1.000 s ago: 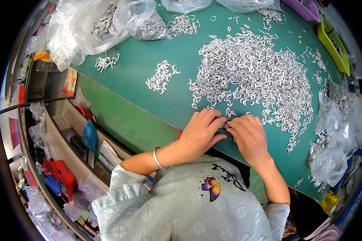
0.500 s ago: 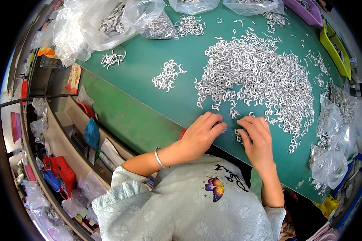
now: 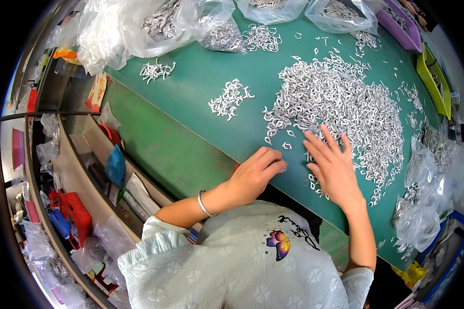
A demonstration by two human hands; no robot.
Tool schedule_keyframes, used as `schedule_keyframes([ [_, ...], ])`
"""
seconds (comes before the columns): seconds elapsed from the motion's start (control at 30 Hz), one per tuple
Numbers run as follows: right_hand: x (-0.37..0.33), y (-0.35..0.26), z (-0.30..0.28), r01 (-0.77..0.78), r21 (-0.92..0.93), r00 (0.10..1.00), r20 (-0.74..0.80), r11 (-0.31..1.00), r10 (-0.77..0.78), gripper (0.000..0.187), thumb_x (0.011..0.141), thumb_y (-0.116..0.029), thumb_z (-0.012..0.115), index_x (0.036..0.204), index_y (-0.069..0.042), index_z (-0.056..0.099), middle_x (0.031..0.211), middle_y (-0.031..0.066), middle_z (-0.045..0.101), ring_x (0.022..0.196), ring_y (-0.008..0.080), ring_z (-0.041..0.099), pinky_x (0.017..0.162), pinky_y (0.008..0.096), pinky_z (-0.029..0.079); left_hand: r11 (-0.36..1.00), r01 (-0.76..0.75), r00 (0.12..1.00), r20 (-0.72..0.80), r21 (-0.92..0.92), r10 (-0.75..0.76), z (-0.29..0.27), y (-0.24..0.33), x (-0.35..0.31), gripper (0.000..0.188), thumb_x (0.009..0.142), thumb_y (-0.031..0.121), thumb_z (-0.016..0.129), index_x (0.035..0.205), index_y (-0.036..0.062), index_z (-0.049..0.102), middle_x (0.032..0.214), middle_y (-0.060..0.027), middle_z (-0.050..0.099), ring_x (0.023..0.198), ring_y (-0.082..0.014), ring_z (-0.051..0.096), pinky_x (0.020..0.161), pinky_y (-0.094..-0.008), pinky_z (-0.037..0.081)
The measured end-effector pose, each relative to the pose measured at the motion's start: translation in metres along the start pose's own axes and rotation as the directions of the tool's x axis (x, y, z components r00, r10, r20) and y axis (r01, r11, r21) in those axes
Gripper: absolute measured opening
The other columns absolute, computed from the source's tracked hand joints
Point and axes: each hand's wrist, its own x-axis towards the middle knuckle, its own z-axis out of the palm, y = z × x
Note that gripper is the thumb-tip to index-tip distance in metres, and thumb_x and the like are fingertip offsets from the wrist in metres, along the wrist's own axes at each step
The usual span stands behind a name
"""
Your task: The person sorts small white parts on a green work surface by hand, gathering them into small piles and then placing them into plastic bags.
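My left hand (image 3: 259,172) is at the near edge of the green table (image 3: 188,98), with its fingers curled and thumb against the index finger. A tiny greyish bit shows at its fingertips, too small to name. My right hand (image 3: 335,172) lies palm down with fingers spread at the near left side of a large pile of small silvery curved metal pieces (image 3: 340,98). Its fingertips touch the pile's edge, and a few pieces lie under and beside the palm. A single loose curved piece (image 3: 287,146) rests between the two hands.
Two smaller heaps, a middle one (image 3: 231,100) and a left one (image 3: 157,71), lie apart. Plastic bags of metal pieces (image 3: 219,33) line the far edge; more bags (image 3: 420,206) stand right. A purple bin (image 3: 404,33) and green bin (image 3: 433,77) sit far right. Shelves (image 3: 82,170) are left.
My right hand has moved forward from the loose pieces near the table's edge to the pile, its fingers spreading. My left hand has stayed nearly still. The whole view has shifted slightly.
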Motion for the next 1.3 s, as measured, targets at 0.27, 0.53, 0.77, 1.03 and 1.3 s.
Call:
schedule_keyframes([
  [0.27,0.053,-0.002,0.006,0.066,0.102,0.960,-0.278,0.993,-0.036,0.036,0.081,-0.008,0.069,0.116,-0.006,0.062,0.124,0.0038,0.059,0.127,0.0275,0.048,0.106,0.0480,0.032,0.998,-0.065,0.995,0.082,-0.005,0.065,-0.004,0.001,0.010,0.032,0.073,-0.008,0.059,0.105,-0.0036,0.061,0.110,-0.0157,0.056,0.094,-0.0310,0.056,0.079,-0.0378,0.050],
  [0.53,0.066,0.007,0.010,-0.016,0.026,0.907,-0.421,1.000,0.025,0.017,0.077,-0.010,0.073,0.094,-0.008,0.067,0.103,0.0023,0.059,0.103,0.0222,0.054,0.092,0.0436,0.033,0.997,-0.069,0.992,0.104,-0.023,0.071,-0.002,-0.002,0.010,0.037,0.069,-0.009,0.058,0.105,-0.0032,0.063,0.110,-0.0148,0.057,0.098,-0.0304,0.056,0.082,-0.0369,0.050],
  [0.77,0.071,-0.002,0.008,-0.149,-0.048,0.943,-0.306,0.988,0.128,0.018,0.078,-0.014,0.073,0.092,-0.006,0.066,0.107,0.0037,0.057,0.105,0.0232,0.050,0.094,0.0451,0.032,0.998,-0.029,0.995,0.089,-0.052,0.034,0.003,-0.003,0.011,0.033,0.070,-0.009,0.058,0.102,-0.0021,0.063,0.109,-0.0125,0.058,0.098,-0.0290,0.057,0.082,-0.0358,0.051],
  [1.03,0.075,-0.004,0.012,-0.126,-0.121,0.946,-0.313,0.985,0.083,0.016,0.076,-0.011,0.071,0.090,-0.007,0.064,0.105,0.0053,0.056,0.105,0.0241,0.050,0.096,0.0470,0.032,0.998,-0.030,0.993,0.108,-0.063,0.036,0.000,-0.003,0.013,0.034,0.069,-0.009,0.058,0.103,-0.0013,0.063,0.110,-0.0116,0.058,0.100,-0.0284,0.057,0.082,-0.0350,0.051],
  [1.3,0.064,0.015,-0.018,-0.156,0.230,0.937,-0.274,0.961,0.218,0.017,0.072,-0.005,0.077,0.078,-0.004,0.061,0.077,0.0053,0.058,0.084,0.0242,0.055,0.087,0.0374,0.034,0.997,-0.019,0.990,0.140,-0.072,0.029,-0.004,-0.004,0.013,0.035,0.070,-0.008,0.057,0.105,-0.0013,0.061,0.113,-0.0119,0.058,0.102,-0.0285,0.057,0.084,-0.0340,0.051],
])
